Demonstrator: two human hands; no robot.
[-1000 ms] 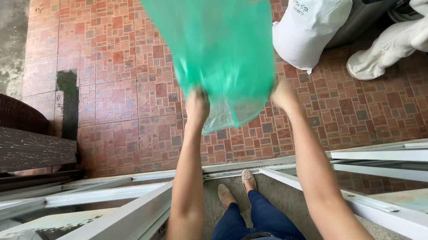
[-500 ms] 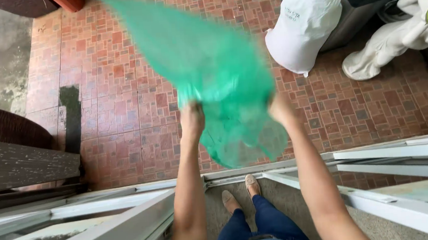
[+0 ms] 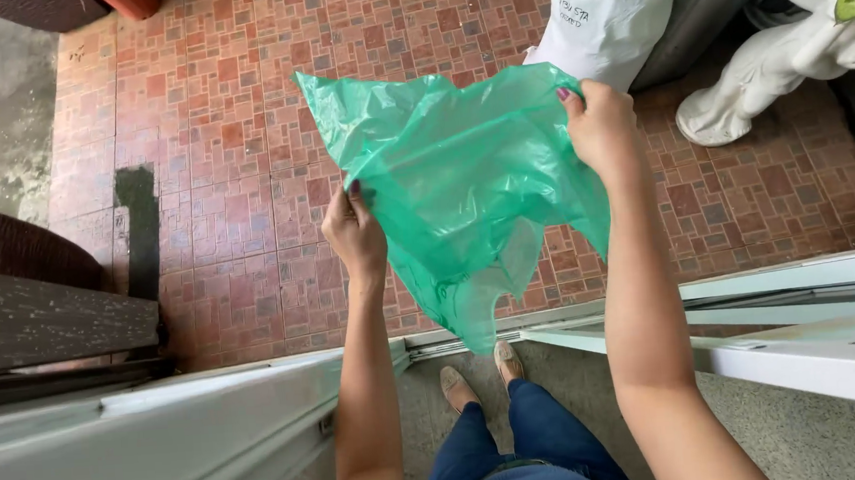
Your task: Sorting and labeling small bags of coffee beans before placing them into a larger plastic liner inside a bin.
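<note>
A thin green plastic bag (image 3: 454, 183) hangs in the air in front of me, spread between both hands. My left hand (image 3: 353, 231) pinches its left edge, lower down. My right hand (image 3: 600, 124) grips its upper right corner, held higher. The bag's loose lower end droops toward my feet. Its upper left corner sticks out free above the red tiled floor (image 3: 230, 134).
A white filled sack (image 3: 607, 12) and a white statue's foot (image 3: 730, 114) stand at the upper right. A dark wooden bench (image 3: 31, 308) is at the left. White aluminium sliding-door frames (image 3: 211, 436) flank my legs. Concrete ground lies far left.
The bag, flung up and blurred before, has come down and now hangs spread out. My right hand has risen; my left hand stays about level.
</note>
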